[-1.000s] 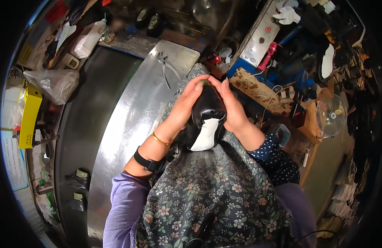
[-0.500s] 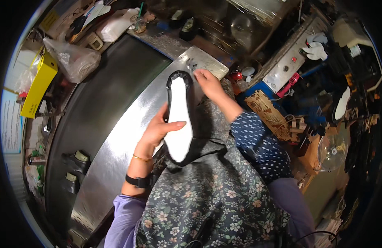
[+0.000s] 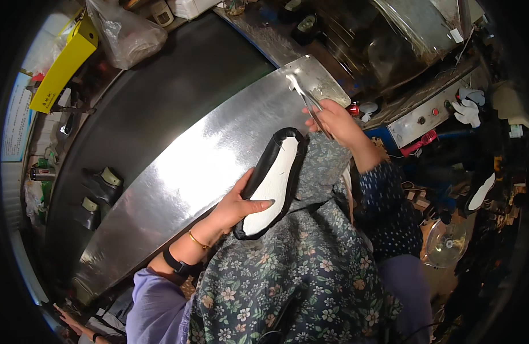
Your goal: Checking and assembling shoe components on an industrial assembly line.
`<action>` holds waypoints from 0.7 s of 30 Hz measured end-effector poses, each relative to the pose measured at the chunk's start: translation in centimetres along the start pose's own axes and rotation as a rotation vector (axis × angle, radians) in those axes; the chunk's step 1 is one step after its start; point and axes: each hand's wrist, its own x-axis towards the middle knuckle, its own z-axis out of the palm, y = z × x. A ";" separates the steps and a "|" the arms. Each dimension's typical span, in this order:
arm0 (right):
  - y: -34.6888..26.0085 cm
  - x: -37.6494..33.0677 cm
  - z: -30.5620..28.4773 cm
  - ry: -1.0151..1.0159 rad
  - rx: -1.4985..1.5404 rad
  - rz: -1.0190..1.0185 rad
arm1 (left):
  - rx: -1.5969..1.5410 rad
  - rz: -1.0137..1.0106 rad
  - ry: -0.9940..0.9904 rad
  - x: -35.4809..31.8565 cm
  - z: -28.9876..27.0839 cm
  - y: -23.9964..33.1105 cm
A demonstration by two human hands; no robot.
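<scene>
My left hand (image 3: pixel 233 209) grips a black shoe upper (image 3: pixel 263 166) stretched over a last, sole side up, its white insole (image 3: pixel 273 189) showing. The thumb presses on the insole near the lower end, and the fingers wrap under the left side. A gathered black edge runs round the insole. In my right hand (image 3: pixel 336 121) is a pair of metal pincers (image 3: pixel 306 97), held by the handles above the far end of the shoe. Their head points away, over the metal plate (image 3: pixel 178 152), apart from the shoe.
Beyond the metal plate curves a black conveyor belt (image 3: pixel 178 74), with two black shoes (image 3: pixel 104 183) at the left. A yellow box (image 3: pixel 67 66) and a plastic bag (image 3: pixel 127 37) line the far left. A control panel (image 3: pixel 428 114) stands right. Another person's hand (image 3: pixel 69 318) shows at lower left.
My right hand has closed round the pincers and lifted them from the metal plate. The shoe has tilted, its far end swinging right. The whole view has shifted.
</scene>
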 end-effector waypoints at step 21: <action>-1.4 -13.0 2.8 -0.015 -0.613 -0.339 | 0.088 0.041 -0.041 1.1 0.8 -0.1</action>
